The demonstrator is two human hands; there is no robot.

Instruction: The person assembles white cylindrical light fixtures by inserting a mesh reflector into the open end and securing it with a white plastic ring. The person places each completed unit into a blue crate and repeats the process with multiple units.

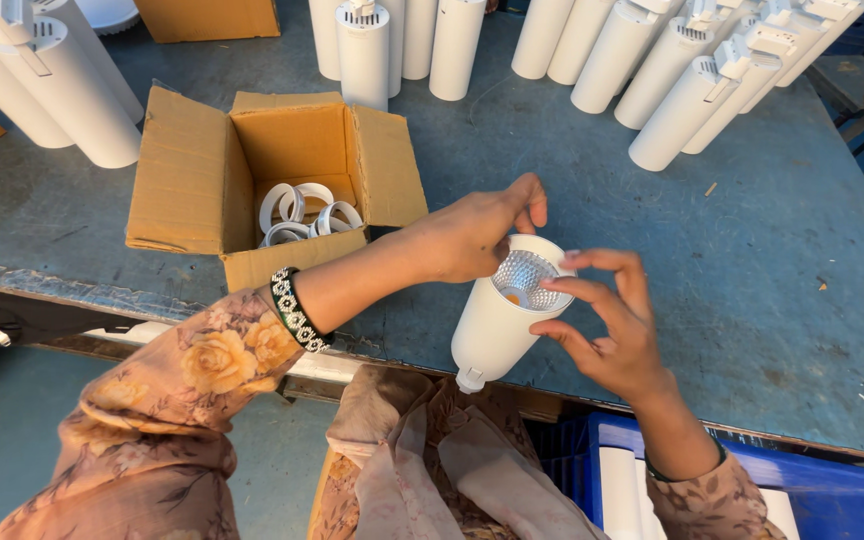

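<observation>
A white cylindrical lamp housing (492, 325) lies tilted toward me at the near edge of the grey-blue table (752, 250), its open end up. Inside the opening sits a faceted silver reflector cone (524, 279). My left hand (472, 235) grips the rim of the housing from the left, thumb and fingers curled over it. My right hand (607, 325) holds the housing from the right, and its fingertips touch the reflector's edge. A beaded black-and-white bracelet (295, 310) is on my left wrist.
An open cardboard box (192, 170) with several white rings (297, 215) stands left of the hands. Several white lamp cylinders stand at the back middle (392, 45), back right (692, 90) and far left (62, 90). A blue crate (812, 490) sits below the table's edge.
</observation>
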